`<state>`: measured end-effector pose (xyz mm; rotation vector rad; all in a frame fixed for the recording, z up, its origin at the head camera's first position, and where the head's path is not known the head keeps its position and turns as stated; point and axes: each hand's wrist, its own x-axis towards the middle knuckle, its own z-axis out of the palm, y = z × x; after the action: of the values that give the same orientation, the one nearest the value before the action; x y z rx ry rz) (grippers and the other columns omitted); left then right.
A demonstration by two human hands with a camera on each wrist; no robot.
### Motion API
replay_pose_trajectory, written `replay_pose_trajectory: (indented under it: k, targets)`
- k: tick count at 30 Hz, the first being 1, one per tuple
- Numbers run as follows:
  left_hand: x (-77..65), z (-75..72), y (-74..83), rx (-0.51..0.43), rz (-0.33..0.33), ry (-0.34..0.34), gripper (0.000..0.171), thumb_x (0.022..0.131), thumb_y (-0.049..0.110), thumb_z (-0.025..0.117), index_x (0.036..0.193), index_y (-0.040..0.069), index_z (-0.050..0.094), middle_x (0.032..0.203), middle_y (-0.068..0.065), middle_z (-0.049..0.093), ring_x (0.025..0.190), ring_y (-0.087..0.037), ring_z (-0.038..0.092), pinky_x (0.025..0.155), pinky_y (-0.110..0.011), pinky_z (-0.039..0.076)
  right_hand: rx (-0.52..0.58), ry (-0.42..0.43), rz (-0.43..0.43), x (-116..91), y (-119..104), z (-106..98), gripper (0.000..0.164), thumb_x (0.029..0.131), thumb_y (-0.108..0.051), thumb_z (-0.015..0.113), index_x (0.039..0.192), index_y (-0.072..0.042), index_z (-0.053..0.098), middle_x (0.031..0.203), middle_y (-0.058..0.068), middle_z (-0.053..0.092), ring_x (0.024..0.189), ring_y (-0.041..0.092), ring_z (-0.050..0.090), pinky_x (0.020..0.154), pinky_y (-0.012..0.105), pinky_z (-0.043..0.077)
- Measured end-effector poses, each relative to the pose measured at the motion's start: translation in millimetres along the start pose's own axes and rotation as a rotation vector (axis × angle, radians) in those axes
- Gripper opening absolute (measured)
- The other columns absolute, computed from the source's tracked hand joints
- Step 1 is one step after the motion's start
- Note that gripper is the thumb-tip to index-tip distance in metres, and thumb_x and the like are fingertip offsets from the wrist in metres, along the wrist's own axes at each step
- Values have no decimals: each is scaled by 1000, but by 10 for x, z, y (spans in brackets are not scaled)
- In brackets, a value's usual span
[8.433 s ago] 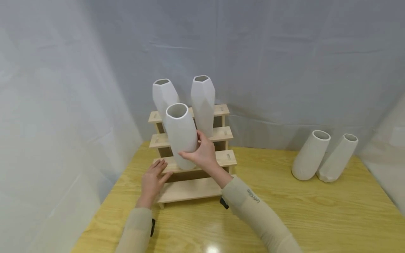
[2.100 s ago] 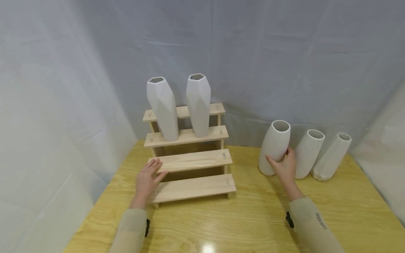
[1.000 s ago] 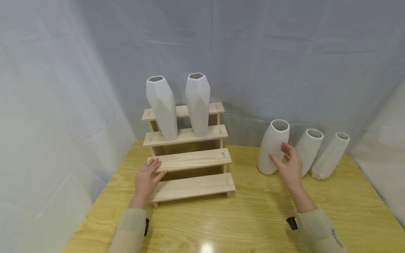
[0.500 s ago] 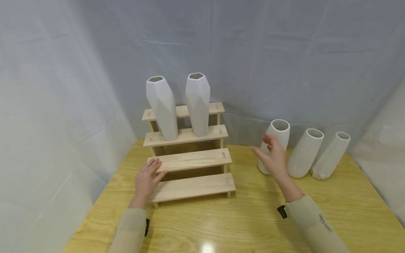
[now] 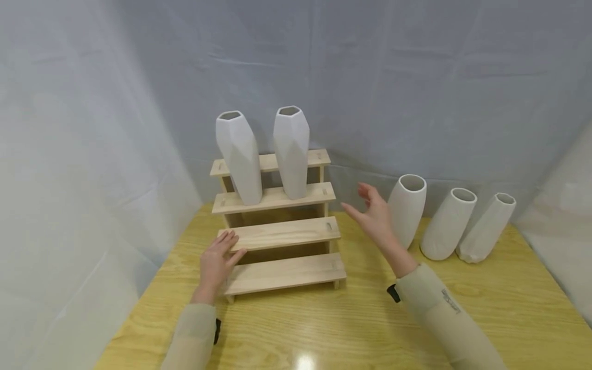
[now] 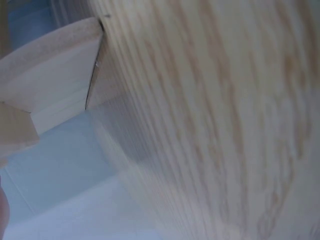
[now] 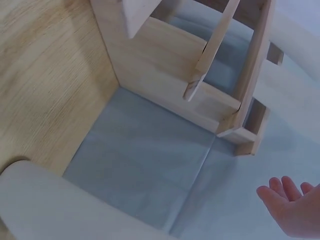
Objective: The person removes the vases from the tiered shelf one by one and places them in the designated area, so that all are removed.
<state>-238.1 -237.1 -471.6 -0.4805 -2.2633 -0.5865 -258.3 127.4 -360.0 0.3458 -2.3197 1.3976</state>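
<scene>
My left hand point(image 5: 216, 263) rests its fingers on the left end of a shelf of the four-step wooden stand point(image 5: 287, 234). Hanging in the air between the stand and the vases on the right, my right hand point(image 5: 376, 221) has fingers and thumb spread and holds nothing. Just behind it a smooth white round-mouthed vase point(image 5: 409, 205) stands on the table, its lower left side partly covered by the hand. Two faceted white vases, a left one point(image 5: 240, 154) and a right one point(image 5: 292, 149), stand on the second shelf from the top. In the right wrist view, the right fingers point(image 7: 287, 200) are spread apart.
Farther right on the table stand another round-mouthed white vase point(image 5: 448, 226) and a slimmer one with an angular mouth point(image 5: 487, 228). The yellow wood-grain table point(image 5: 370, 329) runs up to a grey-white cloth backdrop point(image 5: 361, 103).
Earlier my right hand held the smooth vase over the stand; it was then on the table at right. The hand has let go and moved left toward the stand. My left hand stayed put.
</scene>
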Motion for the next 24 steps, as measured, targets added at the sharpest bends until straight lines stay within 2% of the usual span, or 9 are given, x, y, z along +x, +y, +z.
replay_pose_trajectory:
  k: [6,12,24]
  targets:
    - [9,-14,21,-4,-4,-2,46,76,37,66,103,-1,65,112,-15,58,105,-31,53,84,-47,43,14,-36,5,112,-96,147,62,77,-21,70,125,4,40,120,22,48,111,31,46,94,40,37]
    - [13,-13,20,3,2,2,51,79,45,59,103,0,65,112,-14,58,105,-31,53,82,-48,44,18,-86,32,217,-171,281,67,78,-28,69,128,2,37,124,17,47,114,27,43,97,36,34]
    - [8,-13,11,24,-20,-23,49,77,42,63,103,0,65,112,-13,58,107,-30,52,86,-45,42,68,-123,20,410,-330,547,66,77,-26,69,129,0,38,124,15,48,114,25,44,95,40,36]
